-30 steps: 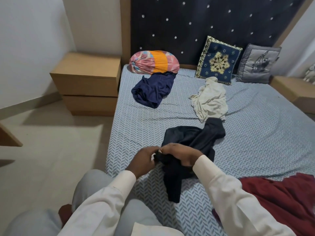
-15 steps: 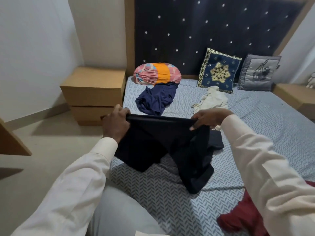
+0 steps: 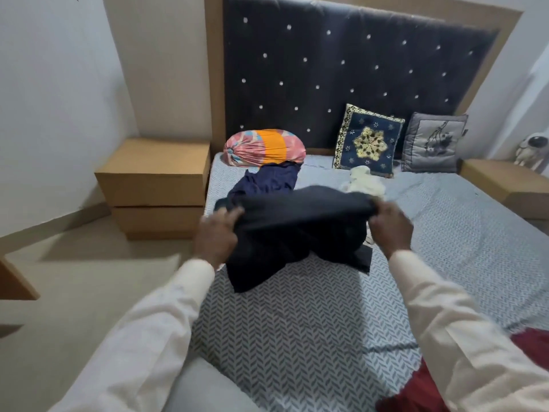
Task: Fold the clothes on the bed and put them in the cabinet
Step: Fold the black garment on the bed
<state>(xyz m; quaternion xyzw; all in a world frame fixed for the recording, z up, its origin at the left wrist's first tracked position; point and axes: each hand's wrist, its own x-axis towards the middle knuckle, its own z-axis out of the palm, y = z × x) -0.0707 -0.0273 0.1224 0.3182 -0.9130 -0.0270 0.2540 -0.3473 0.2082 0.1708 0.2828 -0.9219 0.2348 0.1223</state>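
Observation:
I hold a black garment [image 3: 297, 230] up over the bed [image 3: 297, 322], stretched between both hands. My left hand [image 3: 215, 236] grips its left edge and my right hand [image 3: 390, 226] grips its right edge. The cloth's lower part hangs down and touches the sheet. Behind it lie a navy garment [image 3: 267, 179] and a cream garment [image 3: 364, 182], the latter partly hidden by the black cloth. A dark red garment [image 3: 416, 391] lies at the bed's near right corner.
A wooden nightstand [image 3: 154, 179] stands left of the bed, another [image 3: 505, 182] on the right with a small white figure [image 3: 531, 150]. An orange-pink bolster [image 3: 264, 147], a blue cushion [image 3: 368, 141] and a grey cushion [image 3: 433, 141] lean by the headboard. Tiled floor [image 3: 74, 278] lies to the left.
Both hands picked the black garment up off the sheet, spread apart and carried it forward and higher. The camera moved closer to the headboard.

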